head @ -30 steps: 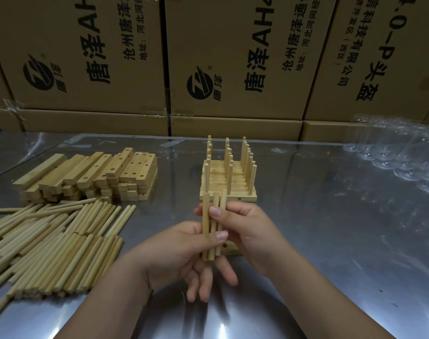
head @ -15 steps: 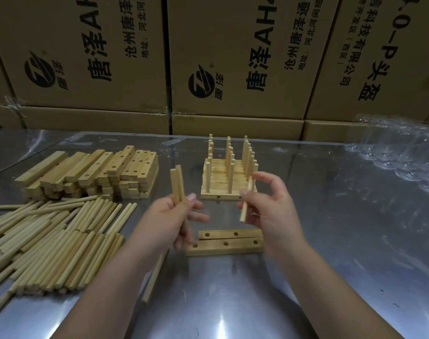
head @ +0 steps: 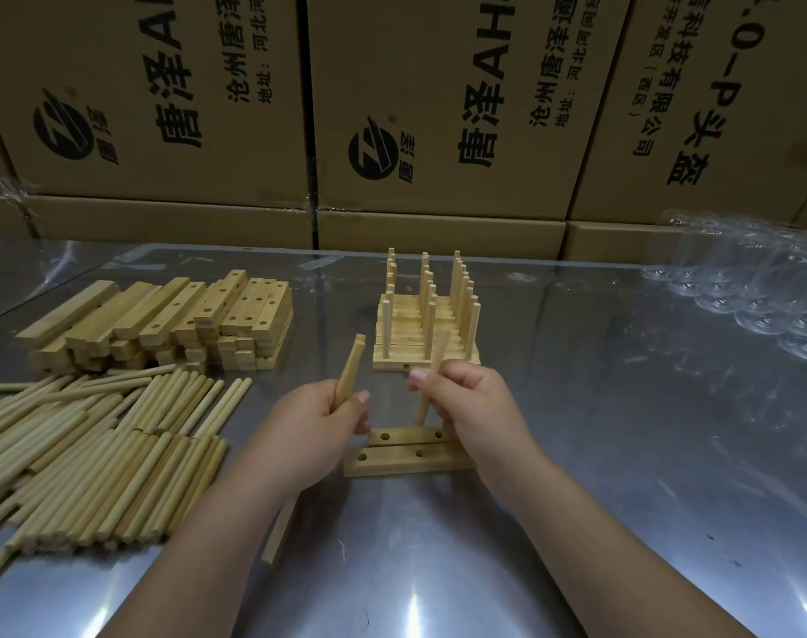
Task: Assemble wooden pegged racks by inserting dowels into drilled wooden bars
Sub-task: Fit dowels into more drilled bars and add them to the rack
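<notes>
My left hand (head: 309, 425) is closed around spare dowels (head: 350, 370), thumb pressed on the shafts. Their long axis runs near vertical, tilted slightly right at the top, with the upper ends pointing away from me and up. They look like two dowels held together, but I cannot confirm the count.

My right hand (head: 470, 407) is pinched on a single dowel (head: 431, 384), thumb and fingers wrapped around its middle. This dowel stands close to upright, leaning slightly right at the top. Its lower end points down at the rear drilled bar (head: 406, 437); I cannot tell whether the tip is in a hole or only touching the surface.

Two drilled bars lie side by side on the steel table (head: 622, 453), long axes running left to right, holes facing up. The front drilled bar (head: 406, 460) shows open holes along its top face.

Beyond the hands sits a stack of finished pegged racks (head: 426, 324), pegs pointing up. At far left is a pile of undrilled and drilled bars (head: 162, 320), lying roughly front to back. Nearer me on the left lies a bed of loose dowels (head: 97, 458), axes mostly diagonal. One stray dowel (head: 279, 529) lies on the table under my left forearm. Cardboard cartons (head: 438, 108) form the back wall.
</notes>
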